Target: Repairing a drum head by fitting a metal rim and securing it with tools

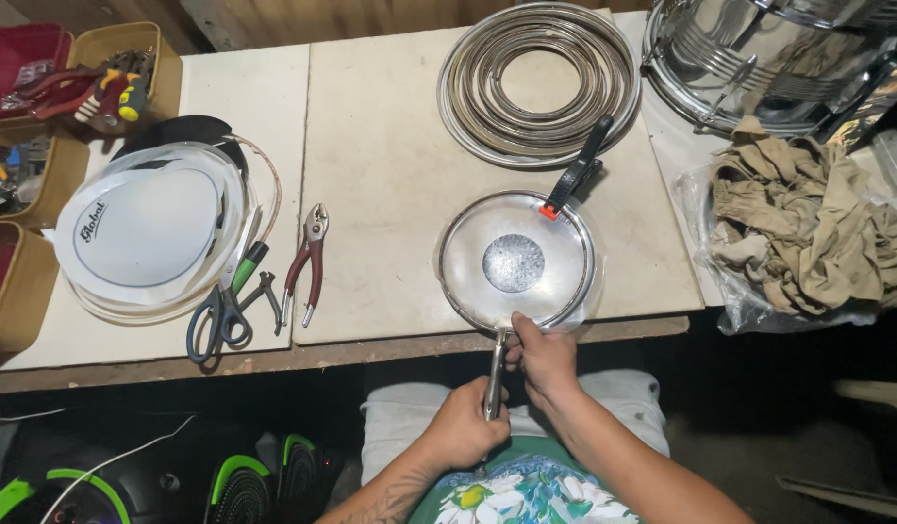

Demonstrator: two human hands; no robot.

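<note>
The workbench [390,146] carries everything within reach of the seated person. At its far edge lies a stack of metal hoops [538,82], kept flat so they nest; a heap of tan rags [808,228] sits far right. At the near edge, a round clear drumhead in a metal hoop [516,260] overhangs slightly, pinned by a black spring clamp [573,180] so it cannot turn. The right hand [543,357] steadies its near rim, fingers closed on it. The left hand [465,424] is wrapped shut around a metal tool [494,374], probably pliers, biting the rim. Red-handled pliers [308,260] and scissors [220,306] lie left.
</note>
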